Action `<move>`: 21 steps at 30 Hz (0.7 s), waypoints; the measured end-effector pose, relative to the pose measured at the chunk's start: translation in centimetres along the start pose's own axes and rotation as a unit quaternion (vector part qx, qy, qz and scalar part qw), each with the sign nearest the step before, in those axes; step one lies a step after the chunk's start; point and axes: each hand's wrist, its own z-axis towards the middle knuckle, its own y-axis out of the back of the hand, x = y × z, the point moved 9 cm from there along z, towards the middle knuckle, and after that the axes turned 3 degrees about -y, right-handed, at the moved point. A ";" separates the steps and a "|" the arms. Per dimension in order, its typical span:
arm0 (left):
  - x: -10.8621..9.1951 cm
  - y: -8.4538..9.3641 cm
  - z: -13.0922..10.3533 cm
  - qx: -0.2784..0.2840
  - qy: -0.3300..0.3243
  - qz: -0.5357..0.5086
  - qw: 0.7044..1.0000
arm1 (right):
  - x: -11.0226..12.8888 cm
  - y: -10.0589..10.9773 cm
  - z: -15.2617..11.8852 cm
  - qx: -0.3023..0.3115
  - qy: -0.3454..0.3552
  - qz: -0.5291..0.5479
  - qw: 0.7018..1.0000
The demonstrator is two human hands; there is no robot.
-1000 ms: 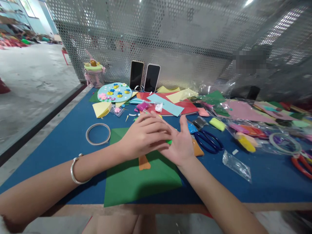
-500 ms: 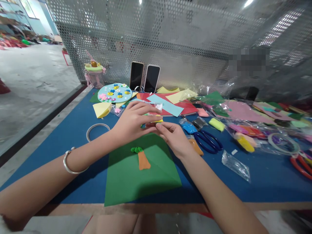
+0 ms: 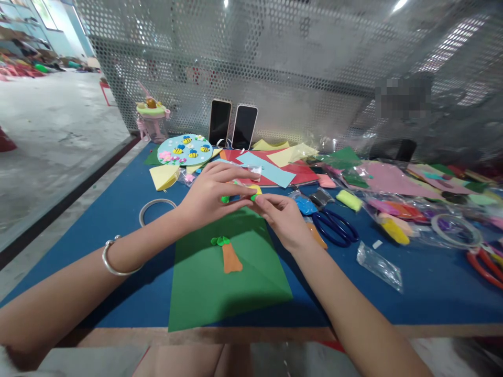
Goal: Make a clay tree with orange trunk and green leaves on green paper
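We see both hands meeting just above the far edge of the green paper sheet (image 3: 230,272). Our left hand (image 3: 208,196) has its fingers pinched together on a small lump of green clay (image 3: 225,199), and our right hand (image 3: 283,220) pinches another bit of green clay (image 3: 254,197) at its fingertips; the two bits sit close together between the hands. A silver bracelet (image 3: 112,256) circles the left wrist.

On the sheet, at 6 o'clock from the hands, lies an orange clay trunk (image 3: 231,258) topped by small green clay leaves (image 3: 220,241). At 9 o'clock from the left hand a ring of tape (image 3: 151,208) rests on the blue tabletop (image 3: 432,283). At 3 o'clock from the right hand lie blue-handled scissors (image 3: 336,228), with a yellow-green clay stick (image 3: 350,200) beyond them. At 12 o'clock two phones (image 3: 231,125) lean against the perforated metal screen (image 3: 275,63), and at 11 o'clock sits a round blue craft plate with bees (image 3: 184,149).
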 end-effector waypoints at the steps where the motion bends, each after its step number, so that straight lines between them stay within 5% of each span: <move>1: 0.0 0.1 0.0 -0.004 0.001 -0.004 1.000 | -0.1 0.0 0.0 0.002 -0.002 0.005 1.000; 11: 0.5 -0.1 -0.3 -0.006 0.021 -0.022 1.000 | -0.2 0.8 0.0 -0.043 0.000 0.008 0.999; 21: 0.1 -0.8 -0.6 0.005 0.002 -0.026 1.000 | -0.6 -0.8 -0.2 0.020 -0.026 -0.003 0.999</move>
